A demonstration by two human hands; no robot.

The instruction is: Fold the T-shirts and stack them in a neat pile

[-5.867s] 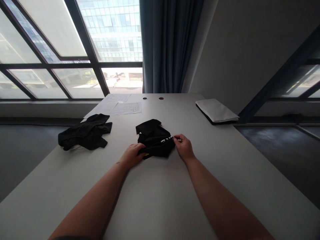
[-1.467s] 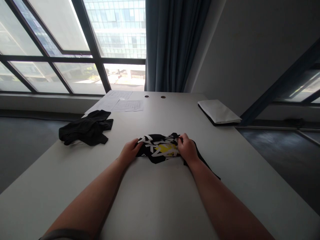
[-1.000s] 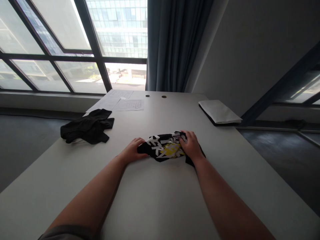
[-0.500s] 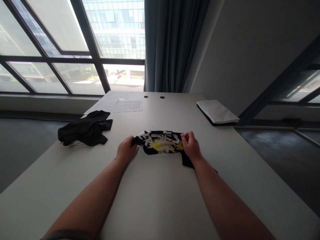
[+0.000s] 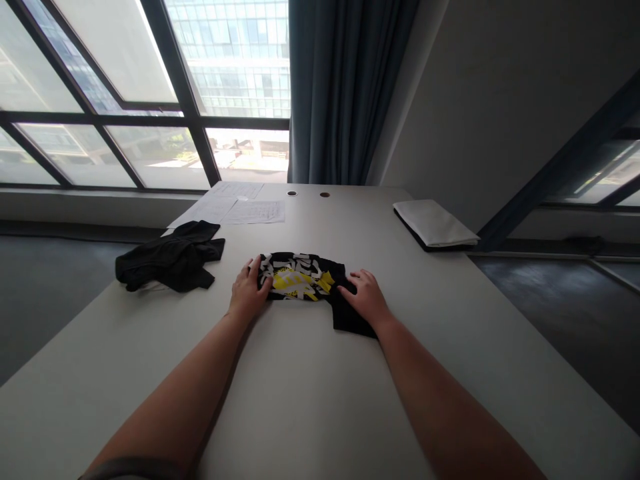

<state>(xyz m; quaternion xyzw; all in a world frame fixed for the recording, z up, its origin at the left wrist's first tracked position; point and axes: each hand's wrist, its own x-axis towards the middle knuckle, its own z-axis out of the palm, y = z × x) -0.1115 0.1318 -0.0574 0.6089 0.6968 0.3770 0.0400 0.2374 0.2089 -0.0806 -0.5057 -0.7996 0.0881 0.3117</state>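
Note:
A black garment with a white and yellow print (image 5: 300,280) lies on the white table (image 5: 310,400) in front of me. My left hand (image 5: 247,295) rests flat on its left end, fingers stretched out. On the garment's plain black right part lies my right hand (image 5: 367,298), also with flat, spread fingers. Neither hand grips the cloth.
A crumpled black garment (image 5: 167,263) lies at the table's left edge. Paper sheets (image 5: 240,208) are at the far left by the window. A folded white cloth on a dark pad (image 5: 434,225) sits at the far right. Two cable holes (image 5: 307,194) mark the far edge.
Both hands held the printed garment pinched at its ends and lifted a moment ago. Now it lies on the table a little further left, and both hands have let go and press flat.

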